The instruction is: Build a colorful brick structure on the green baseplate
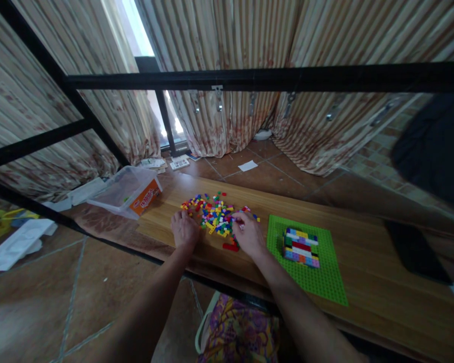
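Observation:
A heap of small coloured bricks (214, 212) lies on a wooden table (363, 282). My left hand (184, 229) rests at the heap's left edge with its fingers curled under. My right hand (247, 233) sits at the heap's right edge, its fingers pinched around a small brick I can barely make out. A loose red brick (230, 247) lies between the two hands. To the right, a green baseplate (325, 282) carries a low block of stacked multicoloured bricks (301, 247).
A clear plastic box with an orange label (130, 190) lies tipped at the table's left end. A dark flat object (414, 249) lies at the right. A black metal frame (249, 78) crosses overhead. Curtains and a tiled floor lie behind.

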Demonstrator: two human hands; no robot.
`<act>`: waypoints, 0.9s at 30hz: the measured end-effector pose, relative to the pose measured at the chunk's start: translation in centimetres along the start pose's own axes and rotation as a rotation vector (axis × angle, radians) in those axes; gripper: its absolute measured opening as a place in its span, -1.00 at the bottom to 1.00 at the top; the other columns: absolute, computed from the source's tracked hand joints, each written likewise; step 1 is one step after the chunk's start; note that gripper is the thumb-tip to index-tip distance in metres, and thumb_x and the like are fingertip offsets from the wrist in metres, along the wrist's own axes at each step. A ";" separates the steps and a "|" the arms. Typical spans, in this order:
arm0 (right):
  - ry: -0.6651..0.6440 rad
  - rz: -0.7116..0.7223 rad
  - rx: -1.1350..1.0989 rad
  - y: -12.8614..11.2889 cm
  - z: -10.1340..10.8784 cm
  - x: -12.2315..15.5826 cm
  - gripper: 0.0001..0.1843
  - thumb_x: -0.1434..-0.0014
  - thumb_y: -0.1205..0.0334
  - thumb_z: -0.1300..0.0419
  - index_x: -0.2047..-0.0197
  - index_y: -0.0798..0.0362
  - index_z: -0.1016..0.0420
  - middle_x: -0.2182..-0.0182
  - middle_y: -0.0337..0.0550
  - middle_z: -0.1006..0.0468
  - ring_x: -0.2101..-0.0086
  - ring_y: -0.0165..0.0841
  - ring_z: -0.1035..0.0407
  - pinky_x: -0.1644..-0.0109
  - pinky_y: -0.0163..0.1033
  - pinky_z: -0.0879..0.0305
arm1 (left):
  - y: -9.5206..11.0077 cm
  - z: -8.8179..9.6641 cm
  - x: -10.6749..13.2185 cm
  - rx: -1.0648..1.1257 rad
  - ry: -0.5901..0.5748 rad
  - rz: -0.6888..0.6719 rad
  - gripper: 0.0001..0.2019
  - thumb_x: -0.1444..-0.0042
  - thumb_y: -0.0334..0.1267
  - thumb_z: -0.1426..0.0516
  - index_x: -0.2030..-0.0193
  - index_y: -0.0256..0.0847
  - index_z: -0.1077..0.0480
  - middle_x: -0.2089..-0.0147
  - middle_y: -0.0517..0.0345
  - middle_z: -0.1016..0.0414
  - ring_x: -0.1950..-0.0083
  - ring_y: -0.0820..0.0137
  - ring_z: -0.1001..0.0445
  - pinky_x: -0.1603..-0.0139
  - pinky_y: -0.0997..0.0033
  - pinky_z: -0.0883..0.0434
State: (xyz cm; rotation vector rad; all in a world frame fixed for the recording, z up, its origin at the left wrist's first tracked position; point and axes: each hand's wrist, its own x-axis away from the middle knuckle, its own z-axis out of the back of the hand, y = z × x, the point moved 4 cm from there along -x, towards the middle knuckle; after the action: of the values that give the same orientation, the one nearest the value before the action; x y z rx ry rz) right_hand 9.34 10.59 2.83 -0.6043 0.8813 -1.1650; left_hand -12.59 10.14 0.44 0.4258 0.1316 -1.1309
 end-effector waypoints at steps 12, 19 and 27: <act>0.039 -0.095 -0.093 2.1 2.0 2.1 -0.77 -0.11 0.28 -0.14 0.19 0.03 -0.59 0.23 -0.12 -0.56 0.25 -0.33 -0.44 0.06 -0.18 -0.36 | 1.3 0.7 -2.0 0.274 0.066 -0.176 -0.66 -0.17 -0.29 -0.04 -0.06 -0.19 -0.45 -0.09 -0.09 -0.37 -0.11 0.18 -0.35 -0.15 0.20 -0.31; 0.017 -0.067 0.084 1.4 1.3 1.8 -0.75 -0.15 0.39 -0.12 0.16 0.00 -0.56 0.19 -0.13 -0.54 0.21 -0.33 -0.44 0.02 -0.19 -0.34 | 5.1 -1.0 -5.4 0.124 -0.280 -0.515 -0.68 -0.07 -0.41 -0.05 0.10 -0.10 -0.54 -0.07 -0.01 -0.44 -0.11 0.20 -0.35 -0.19 0.23 -0.28; 0.123 -0.147 -0.214 1.9 2.2 3.8 -0.82 -0.15 0.22 -0.17 0.20 -0.01 -0.57 0.24 -0.15 -0.59 0.24 -0.32 -0.47 0.07 -0.18 -0.40 | 5.3 1.6 -3.7 0.404 -0.270 -0.355 -0.85 -0.10 -0.32 -0.07 0.33 -0.18 -0.48 0.25 0.04 -0.53 0.16 0.28 -0.47 0.05 0.31 -0.39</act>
State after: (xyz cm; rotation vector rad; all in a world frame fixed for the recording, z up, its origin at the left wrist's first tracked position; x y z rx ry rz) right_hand 12.70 7.49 1.51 -0.7887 1.0904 -1.2595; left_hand -9.55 14.51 4.45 0.6176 -0.2730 -1.5613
